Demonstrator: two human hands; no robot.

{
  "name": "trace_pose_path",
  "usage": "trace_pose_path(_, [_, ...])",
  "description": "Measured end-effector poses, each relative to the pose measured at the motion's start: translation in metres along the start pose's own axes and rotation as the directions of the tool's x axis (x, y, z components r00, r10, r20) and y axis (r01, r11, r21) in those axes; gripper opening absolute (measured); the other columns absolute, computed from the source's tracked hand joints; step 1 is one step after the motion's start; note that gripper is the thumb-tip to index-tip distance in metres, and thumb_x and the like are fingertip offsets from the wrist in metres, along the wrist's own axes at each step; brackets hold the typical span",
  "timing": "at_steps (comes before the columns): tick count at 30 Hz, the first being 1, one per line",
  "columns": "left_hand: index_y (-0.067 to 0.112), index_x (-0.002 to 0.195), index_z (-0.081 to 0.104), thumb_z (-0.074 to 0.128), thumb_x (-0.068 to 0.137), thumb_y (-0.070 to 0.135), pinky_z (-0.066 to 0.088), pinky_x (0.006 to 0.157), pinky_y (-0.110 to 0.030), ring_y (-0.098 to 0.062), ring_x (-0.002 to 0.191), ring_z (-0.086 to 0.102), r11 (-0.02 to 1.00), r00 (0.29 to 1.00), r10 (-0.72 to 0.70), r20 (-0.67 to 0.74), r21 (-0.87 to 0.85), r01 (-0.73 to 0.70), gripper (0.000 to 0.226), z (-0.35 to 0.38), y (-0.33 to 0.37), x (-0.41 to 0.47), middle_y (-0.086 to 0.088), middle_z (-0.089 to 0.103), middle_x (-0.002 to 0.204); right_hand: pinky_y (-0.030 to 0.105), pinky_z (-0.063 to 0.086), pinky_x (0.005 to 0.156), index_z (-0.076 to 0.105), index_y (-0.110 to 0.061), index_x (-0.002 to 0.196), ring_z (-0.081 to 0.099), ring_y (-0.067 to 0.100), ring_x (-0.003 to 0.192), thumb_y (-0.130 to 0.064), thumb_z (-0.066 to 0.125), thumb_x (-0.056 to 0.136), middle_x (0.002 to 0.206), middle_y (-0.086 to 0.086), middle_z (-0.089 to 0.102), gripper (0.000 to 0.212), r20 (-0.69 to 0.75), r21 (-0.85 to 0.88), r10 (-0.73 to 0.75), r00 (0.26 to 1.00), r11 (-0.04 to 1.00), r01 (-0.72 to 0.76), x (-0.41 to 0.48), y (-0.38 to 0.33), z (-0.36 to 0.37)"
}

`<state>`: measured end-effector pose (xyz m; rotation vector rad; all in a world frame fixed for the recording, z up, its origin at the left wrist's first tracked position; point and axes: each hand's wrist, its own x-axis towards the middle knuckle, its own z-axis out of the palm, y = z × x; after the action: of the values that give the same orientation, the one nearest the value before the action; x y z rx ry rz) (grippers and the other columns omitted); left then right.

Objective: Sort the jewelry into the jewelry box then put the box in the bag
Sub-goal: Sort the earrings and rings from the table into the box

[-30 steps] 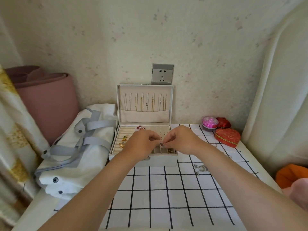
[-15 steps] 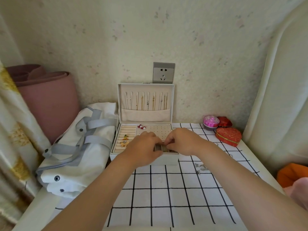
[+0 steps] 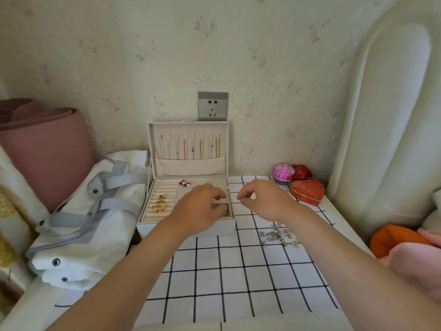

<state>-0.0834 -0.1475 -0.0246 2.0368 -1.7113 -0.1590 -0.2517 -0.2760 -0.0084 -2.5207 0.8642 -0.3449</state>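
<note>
The left hand (image 3: 199,207) hangs palm-down over the front of the open jewelry box (image 3: 189,166), its fingers (image 3: 218,193) bent and close together. The tips point down at the box's inside, and I cannot tell whether they hold anything. Just beneath those fingertips lies a small compartment (image 3: 225,207) with some pieces in it, too blurred to name.

The right hand (image 3: 265,199) hovers just beyond the box's right edge. Its fingers (image 3: 243,194) are curled, with thumb and forefinger drawn nearly tip to tip. Whether something tiny is pinched there cannot be made out.

Away from the left fingers, towards the wrist's outer side, gold pieces (image 3: 159,207) sit in the padded ring rows. Beyond the knuckles, red earrings (image 3: 184,183) rest on the perforated panel. Thin chains (image 3: 185,149) hang in the upright lid.

Below the right wrist, a pile of loose jewelry (image 3: 278,235) lies on the checked cloth (image 3: 238,278). Past the right fingers stand a red heart-shaped box (image 3: 307,191) and a pink round box (image 3: 283,172). Far outside the left hand, touching the jewelry box's side, lies the white bag (image 3: 81,225) with grey straps.
</note>
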Motion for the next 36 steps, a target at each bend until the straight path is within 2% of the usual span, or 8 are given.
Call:
trace_pose_path(5, [0.029, 0.12, 0.063, 0.058, 0.096, 0.031, 0.046, 0.088, -0.027, -0.006, 0.093, 0.049, 0.995, 0.999, 0.03, -0.04, -0.096, -0.034, 0.024, 0.03, 0.035, 0.019, 0.013, 0.058, 0.106, 0.032, 0.053, 0.09, 0.073, -0.03, 0.106, 0.064, 0.009, 0.099, -0.022, 0.063, 0.094, 0.106, -0.011, 0.07, 0.018, -0.076, -0.044, 0.105, 0.992, 0.993, -0.109, -0.017, 0.067, -0.024])
trace_pose_path(9, [0.027, 0.12, 0.064, 0.057, 0.096, 0.029, 0.046, 0.089, -0.027, -0.005, 0.092, 0.05, 0.99, 0.998, 0.068, 0.0, -0.127, -0.067, 0.024, 0.062, 0.061, 0.038, 0.012, 0.06, 0.106, 0.027, 0.052, 0.089, 0.073, -0.03, 0.098, 0.067, 0.012, 0.1, -0.014, 0.065, 0.092, 0.104, -0.007, 0.071, 0.018, -0.102, 0.048, 0.233, 0.967, 0.972, -0.229, -0.027, 0.118, -0.034])
trace_pose_path(14, [0.025, 0.123, 0.062, 0.055, 0.098, 0.026, 0.046, 0.093, -0.028, -0.009, 0.101, 0.052, 0.99, 0.991, 0.09, 0.096, -0.12, -0.078, 0.026, 0.094, 0.088, 0.064, 0.009, 0.059, 0.117, 0.021, 0.046, 0.089, 0.074, -0.025, 0.113, 0.064, 0.013, 0.108, -0.014, 0.06, 0.097, 0.118, -0.004, 0.07, 0.024, -0.083, 0.043, 0.298, 0.951, 0.955, -0.295, -0.037, 0.16, -0.036])
trace_pose_path(21, [0.027, 0.128, 0.064, 0.052, 0.099, 0.023, 0.049, 0.095, -0.036, -0.017, 0.11, 0.057, 0.992, 0.972, 0.124, 0.201, -0.051, -0.116, 0.031, 0.125, 0.112, 0.095, 0.003, 0.061, 0.123, 0.025, 0.049, 0.091, 0.075, -0.028, 0.114, 0.064, 0.011, 0.105, -0.02, 0.066, 0.094, 0.116, -0.004, 0.072, 0.023, 0.02, 0.004, 0.263, 0.965, 0.965, -0.263, -0.037, 0.179, -0.032])
trace_pose_path(24, [0.028, 0.127, 0.066, 0.053, 0.099, 0.025, 0.051, 0.091, -0.043, -0.022, 0.107, 0.057, 0.986, 0.953, 0.156, 0.26, 0.02, -0.167, 0.032, 0.132, 0.118, 0.102, -0.002, 0.062, 0.116, 0.03, 0.053, 0.09, 0.076, -0.032, 0.11, 0.065, 0.01, 0.1, -0.024, 0.067, 0.092, 0.109, -0.007, 0.074, 0.021, 0.047, -0.004, 0.241, 0.969, 0.971, -0.241, -0.034, 0.182, -0.031])
trace_pose_path(27, [0.029, 0.123, 0.069, 0.053, 0.099, 0.025, 0.052, 0.087, -0.043, -0.022, 0.105, 0.057, 0.977, 0.948, 0.177, 0.264, 0.072, -0.202, 0.03, 0.135, 0.118, 0.104, -0.001, 0.064, 0.112, 0.033, 0.054, 0.093, 0.076, -0.031, 0.111, 0.066, 0.011, 0.101, -0.024, 0.067, 0.093, 0.111, -0.006, 0.073, 0.022, 0.05, -0.012, 0.234, 0.971, 0.972, -0.234, -0.033, 0.186, -0.031])
trace_pose_path(33, [0.027, 0.106, 0.075, 0.058, 0.093, 0.016, 0.053, 0.09, -0.037, -0.015, 0.1, 0.062, 0.994, 0.979, 0.095, 0.182, 0.029, -0.102, 0.024, 0.134, 0.102, 0.105, 0.006, 0.07, 0.11, 0.03, 0.053, 0.093, 0.076, -0.028, 0.112, 0.065, 0.012, 0.101, -0.022, 0.069, 0.092, 0.113, -0.003, 0.071, 0.021, 0.051, 0.022, 0.241, 0.969, 0.97, -0.242, -0.031, 0.188, -0.03])
trace_pose_path(36, [0.03, 0.104, 0.074, 0.058, 0.093, 0.018, 0.053, 0.089, -0.033, -0.012, 0.1, 0.063, 0.999, 0.984, 0.032, 0.173, 0.025, -0.037, 0.023, 0.133, 0.096, 0.108, 0.011, 0.07, 0.108, 0.03, 0.053, 0.094, 0.075, -0.029, 0.113, 0.063, 0.011, 0.103, -0.024, 0.071, 0.091, 0.113, -0.004, 0.07, 0.022, 0.055, 0.023, 0.232, 0.971, 0.972, -0.233, -0.027, 0.185, -0.027])
